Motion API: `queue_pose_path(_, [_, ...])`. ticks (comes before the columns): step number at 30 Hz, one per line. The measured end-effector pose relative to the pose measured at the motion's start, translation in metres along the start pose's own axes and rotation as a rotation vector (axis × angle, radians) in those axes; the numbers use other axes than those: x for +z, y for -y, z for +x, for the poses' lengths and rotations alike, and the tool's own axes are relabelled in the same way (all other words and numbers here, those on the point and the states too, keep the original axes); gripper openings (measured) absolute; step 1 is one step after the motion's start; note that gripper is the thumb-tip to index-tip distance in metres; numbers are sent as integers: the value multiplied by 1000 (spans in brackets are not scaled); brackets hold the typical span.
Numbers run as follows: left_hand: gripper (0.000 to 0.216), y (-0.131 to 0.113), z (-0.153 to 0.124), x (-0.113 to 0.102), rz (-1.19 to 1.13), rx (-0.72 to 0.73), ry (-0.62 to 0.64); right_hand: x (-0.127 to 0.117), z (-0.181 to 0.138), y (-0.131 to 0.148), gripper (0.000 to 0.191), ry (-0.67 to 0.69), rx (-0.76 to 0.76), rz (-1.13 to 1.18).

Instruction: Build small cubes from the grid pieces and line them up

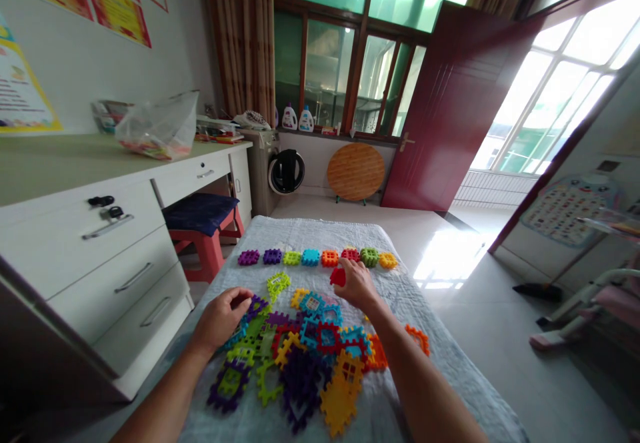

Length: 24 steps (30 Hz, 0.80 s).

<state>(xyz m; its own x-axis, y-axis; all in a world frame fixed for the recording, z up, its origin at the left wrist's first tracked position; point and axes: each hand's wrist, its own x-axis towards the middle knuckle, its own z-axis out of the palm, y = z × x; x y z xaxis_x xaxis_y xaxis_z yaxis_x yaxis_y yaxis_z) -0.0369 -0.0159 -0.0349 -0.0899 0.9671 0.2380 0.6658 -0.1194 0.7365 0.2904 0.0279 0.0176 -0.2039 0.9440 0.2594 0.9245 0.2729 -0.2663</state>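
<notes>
My right hand [357, 283] pinches a red interlocking plastic piece [338, 276] just in front of the row of blocks. Behind its fingers a red block [350, 254] in that row is partly covered. My left hand [225, 316] is curled, thumb and fingertips close together, beside a purple interlocking piece [257, 306]; whether it grips anything I cannot make out. Between my arms lies a loose heap of notched pieces: dark purple [303, 380], yellow [340, 396], blue [313, 304] and green [269, 383]. A lime piece [278, 286] lies apart, beyond my left hand.
Across the cloth-covered table [320, 230] runs a row of several blocks, from a purple block [249, 257] to a yellow block [387, 260]. An orange piece [418, 339] lies right of my right forearm. Left are a white desk [120, 230] and a stool [203, 216].
</notes>
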Motion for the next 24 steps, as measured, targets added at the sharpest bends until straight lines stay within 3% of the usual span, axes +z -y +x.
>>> queue_pose_path(7, [28, -1, 1, -1, 20, -13, 17, -37, 53, -47, 65, 10, 92, 2])
queue_pose_path(14, [28, -4, -1, -2, 25, 22, -10, -27, 77, -58, 69, 146, 33, -43])
queue_pose_path(24, [27, -5, 0, -2, 25, 18, -16, -17, 74, -56, 65, 116, 26, -63])
